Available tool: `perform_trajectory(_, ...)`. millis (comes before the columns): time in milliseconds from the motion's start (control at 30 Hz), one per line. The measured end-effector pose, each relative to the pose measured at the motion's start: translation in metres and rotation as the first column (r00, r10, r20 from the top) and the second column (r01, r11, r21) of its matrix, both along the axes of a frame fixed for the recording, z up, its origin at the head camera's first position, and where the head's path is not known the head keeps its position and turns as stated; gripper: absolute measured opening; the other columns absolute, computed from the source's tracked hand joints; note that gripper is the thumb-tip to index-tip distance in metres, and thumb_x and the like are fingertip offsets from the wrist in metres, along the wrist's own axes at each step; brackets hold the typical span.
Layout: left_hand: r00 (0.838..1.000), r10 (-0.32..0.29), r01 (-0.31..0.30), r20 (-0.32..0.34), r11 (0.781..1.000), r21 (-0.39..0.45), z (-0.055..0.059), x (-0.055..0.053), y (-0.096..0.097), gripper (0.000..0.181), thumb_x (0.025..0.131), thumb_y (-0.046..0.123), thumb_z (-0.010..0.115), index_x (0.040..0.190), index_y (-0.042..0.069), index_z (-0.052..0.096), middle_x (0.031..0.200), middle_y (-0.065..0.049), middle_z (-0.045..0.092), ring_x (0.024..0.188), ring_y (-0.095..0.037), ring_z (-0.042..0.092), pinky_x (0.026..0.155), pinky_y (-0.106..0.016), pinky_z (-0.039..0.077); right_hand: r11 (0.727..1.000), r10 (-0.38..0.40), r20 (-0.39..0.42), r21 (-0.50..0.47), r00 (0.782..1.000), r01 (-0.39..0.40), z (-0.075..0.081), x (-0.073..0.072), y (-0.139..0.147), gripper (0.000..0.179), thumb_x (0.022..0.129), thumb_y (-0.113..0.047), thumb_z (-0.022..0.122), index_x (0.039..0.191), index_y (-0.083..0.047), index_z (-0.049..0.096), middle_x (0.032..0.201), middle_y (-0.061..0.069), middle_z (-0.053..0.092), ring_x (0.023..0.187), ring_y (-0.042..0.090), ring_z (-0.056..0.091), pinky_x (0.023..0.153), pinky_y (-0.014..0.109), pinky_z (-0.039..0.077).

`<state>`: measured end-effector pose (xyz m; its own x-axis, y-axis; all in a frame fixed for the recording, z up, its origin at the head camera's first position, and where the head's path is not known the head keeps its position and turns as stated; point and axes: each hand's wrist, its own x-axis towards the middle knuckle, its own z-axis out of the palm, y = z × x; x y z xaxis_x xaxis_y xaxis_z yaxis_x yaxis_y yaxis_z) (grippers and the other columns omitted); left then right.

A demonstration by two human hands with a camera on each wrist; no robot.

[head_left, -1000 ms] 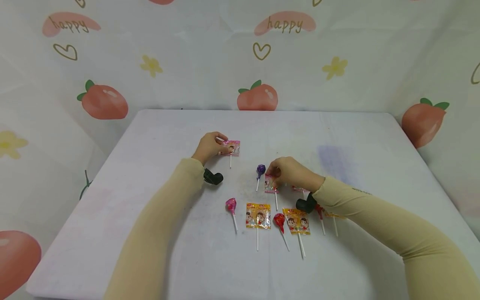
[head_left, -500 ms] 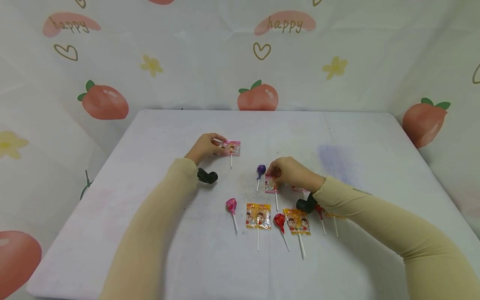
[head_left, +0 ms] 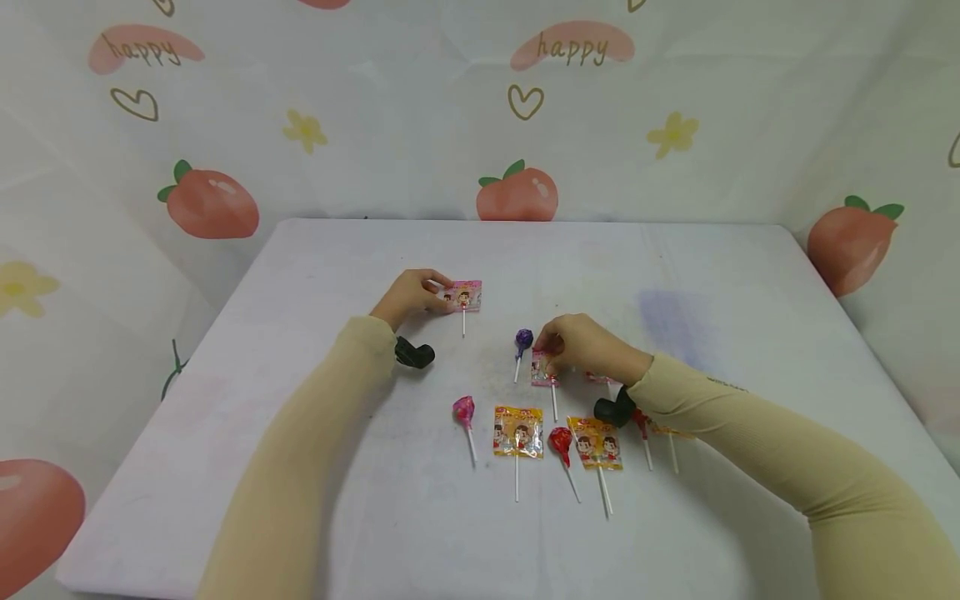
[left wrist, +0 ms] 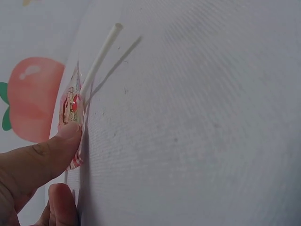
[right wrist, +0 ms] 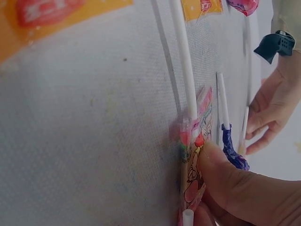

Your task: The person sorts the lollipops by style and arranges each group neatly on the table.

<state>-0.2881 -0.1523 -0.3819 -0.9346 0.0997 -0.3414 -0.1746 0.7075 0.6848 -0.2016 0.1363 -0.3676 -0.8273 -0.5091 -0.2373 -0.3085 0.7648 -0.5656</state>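
At the far middle of the table, my left hand (head_left: 415, 296) holds the left edge of a flat lollipop in a pink wrapper (head_left: 467, 295). Its thumb lies on the wrapper (left wrist: 71, 103) in the left wrist view; the index fingertip is hidden there. The white stick points toward me. Nearer and to the right, my right hand (head_left: 588, 343) pinches another pink-wrapped flat lollipop (head_left: 542, 369), its thumb on the printed face. Just left of that hand lies a round purple lollipop (head_left: 523, 340). A further pink-wrapped lollipop (head_left: 600, 378) is partly covered by the right wrist.
Closer to me lie a round pink lollipop (head_left: 463, 412), a yellow-wrapped lollipop (head_left: 517, 433), a round red lollipop (head_left: 560, 442) and another yellow-wrapped one (head_left: 597, 443). More lollipops are partly hidden under the right sleeve. A printed cloth (head_left: 405, 167) hangs behind the white table (head_left: 187, 467).
My left hand has shifted slightly left, and its thumb now covers less of the pink wrapper. That lollipop has stayed in place. The right hand holds still.
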Motion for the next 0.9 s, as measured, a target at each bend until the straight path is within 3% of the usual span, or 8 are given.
perform_trajectory(333,1.0,-0.008,0.008,-0.014,1.0,0.013,0.0006,0.0021,-0.0001,0.047,0.079,0.019,0.08,0.123,0.017,0.064,0.126,-0.011,0.053,0.112,-0.026,0.047,0.098,-0.041,0.038,1.0,0.003,0.001,0.016,1.0,-0.003,0.0013,0.0009,-0.0006,0.029,0.079,-0.006,0.078,0.106,-0.002,0.07,0.1,0.01,0.069,0.092,0.021,0.062,0.085,0.037,0.052)
perform_trajectory(900,0.999,0.031,-0.032,0.011,0.992,0.119,-0.0018,0.0042,-0.0042,0.048,0.079,0.014,0.08,0.124,0.018,0.064,0.126,-0.01,0.05,0.113,-0.026,0.044,0.101,-0.041,0.034,0.999,0.035,-0.044,0.043,0.998,-0.033,0.0029,0.0063,-0.0031,0.04,0.076,-0.011,0.082,0.113,0.0,0.068,0.101,0.01,0.065,0.09,0.022,0.058,0.081,0.035,0.049)
